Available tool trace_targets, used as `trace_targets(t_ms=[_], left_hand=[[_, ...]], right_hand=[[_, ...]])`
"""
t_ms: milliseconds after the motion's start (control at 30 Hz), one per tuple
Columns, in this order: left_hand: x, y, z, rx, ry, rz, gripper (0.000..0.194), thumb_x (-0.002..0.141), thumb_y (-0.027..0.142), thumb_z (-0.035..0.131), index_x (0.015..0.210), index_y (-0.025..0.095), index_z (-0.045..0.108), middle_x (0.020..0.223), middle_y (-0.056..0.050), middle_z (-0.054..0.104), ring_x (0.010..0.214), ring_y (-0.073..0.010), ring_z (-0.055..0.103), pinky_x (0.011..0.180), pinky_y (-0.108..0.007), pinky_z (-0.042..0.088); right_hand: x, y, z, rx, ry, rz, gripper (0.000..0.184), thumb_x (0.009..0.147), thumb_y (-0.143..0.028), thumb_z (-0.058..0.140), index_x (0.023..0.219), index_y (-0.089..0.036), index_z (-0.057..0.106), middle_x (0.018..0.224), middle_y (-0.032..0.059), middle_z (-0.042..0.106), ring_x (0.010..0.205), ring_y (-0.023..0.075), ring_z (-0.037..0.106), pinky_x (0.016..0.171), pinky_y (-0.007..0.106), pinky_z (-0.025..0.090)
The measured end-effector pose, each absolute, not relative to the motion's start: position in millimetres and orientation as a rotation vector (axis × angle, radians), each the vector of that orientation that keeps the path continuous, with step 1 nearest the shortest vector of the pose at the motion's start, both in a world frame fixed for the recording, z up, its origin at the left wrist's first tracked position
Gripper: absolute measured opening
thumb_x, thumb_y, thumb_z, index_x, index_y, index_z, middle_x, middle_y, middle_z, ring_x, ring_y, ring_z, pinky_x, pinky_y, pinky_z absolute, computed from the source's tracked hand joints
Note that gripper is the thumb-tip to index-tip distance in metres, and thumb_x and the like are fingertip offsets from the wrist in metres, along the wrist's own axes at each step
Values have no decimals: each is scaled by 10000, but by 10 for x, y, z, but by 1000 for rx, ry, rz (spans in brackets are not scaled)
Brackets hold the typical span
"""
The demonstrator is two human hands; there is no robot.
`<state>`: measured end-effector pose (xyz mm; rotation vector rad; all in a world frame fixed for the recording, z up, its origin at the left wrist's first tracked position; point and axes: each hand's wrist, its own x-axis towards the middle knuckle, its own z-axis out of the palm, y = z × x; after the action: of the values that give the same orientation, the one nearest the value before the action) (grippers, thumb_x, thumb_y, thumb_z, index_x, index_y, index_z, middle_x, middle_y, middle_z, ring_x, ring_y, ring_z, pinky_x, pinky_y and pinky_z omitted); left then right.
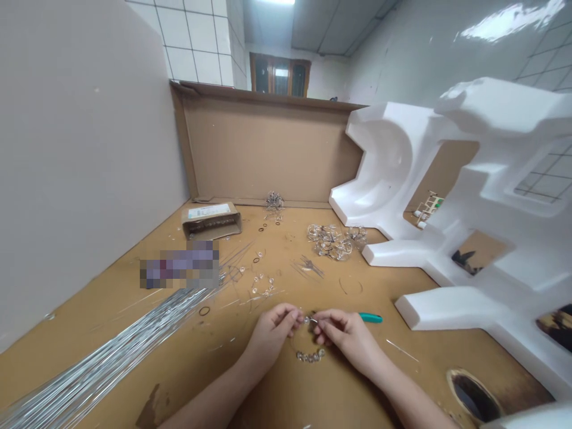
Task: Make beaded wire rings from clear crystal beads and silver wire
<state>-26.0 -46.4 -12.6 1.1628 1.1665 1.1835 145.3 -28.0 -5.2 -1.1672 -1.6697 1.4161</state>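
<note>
Left hand (274, 326) and right hand (343, 333), fingertips closed, pinch a beaded wire (310, 357) toward the near edge of the bench (179, 357). Judged light, springy, slippery; best gripped on bare wire.

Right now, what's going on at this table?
A person's left hand and right hand are close together, with a small clear bead between them; which hand grips it is hard to tell. A short row of beads sits just nearer the person. A teal handle shows past the right hand. Thin metal rods lie bundled to the left, and wire-and-bead pieces are clustered farther back.
</note>
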Motion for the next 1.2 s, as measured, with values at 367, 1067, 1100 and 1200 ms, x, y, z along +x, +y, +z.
trace_targets(t_ms=[367, 1067, 1100, 1200], left_hand=[[-261, -478, -145, 1230, 1207, 1107, 243, 735, 380, 528, 741, 140, 566, 631, 6, 557, 568, -109, 469, 574, -233, 375], [-234, -471, -200, 1275, 1181, 1077, 205, 733, 320, 504, 702, 136, 589, 587, -6, 573, 553, -113, 479, 560, -230, 364], [-231, -472, -199, 1271, 1184, 1077, 202, 731, 320, 508, 694, 138, 589, 583, -4, 574, 554, -112, 481, 560, -227, 365], [-221, -474, -191, 1256, 1185, 1086, 194, 723, 322, 521, 680, 144, 586, 574, 0, 578, 543, -110, 484, 549, -224, 363]], right_hand=[[1595, 9, 164, -1454, -2111, 626, 297, 836, -291, 402, 899, -179, 670, 842, 43, 688, 744, 151, 618, 650, 217, 450], [750, 1040, 413, -2050, -2756, 140, 319, 850, -305, 510, 1120, -136, 510, 1123, 91, 529, 955, 193, 545, 798, 391, 463], [743, 1045, 431, -2064, -2763, 156, 320, 849, -304, 512, 1119, -133, 510, 1123, 91, 529, 958, 195, 544, 800, 395, 462], [761, 1072, 509, -2103, -2780, 253, 309, 847, -300, 516, 1105, -131, 520, 1113, 93, 536, 949, 190, 548, 796, 383, 464]])
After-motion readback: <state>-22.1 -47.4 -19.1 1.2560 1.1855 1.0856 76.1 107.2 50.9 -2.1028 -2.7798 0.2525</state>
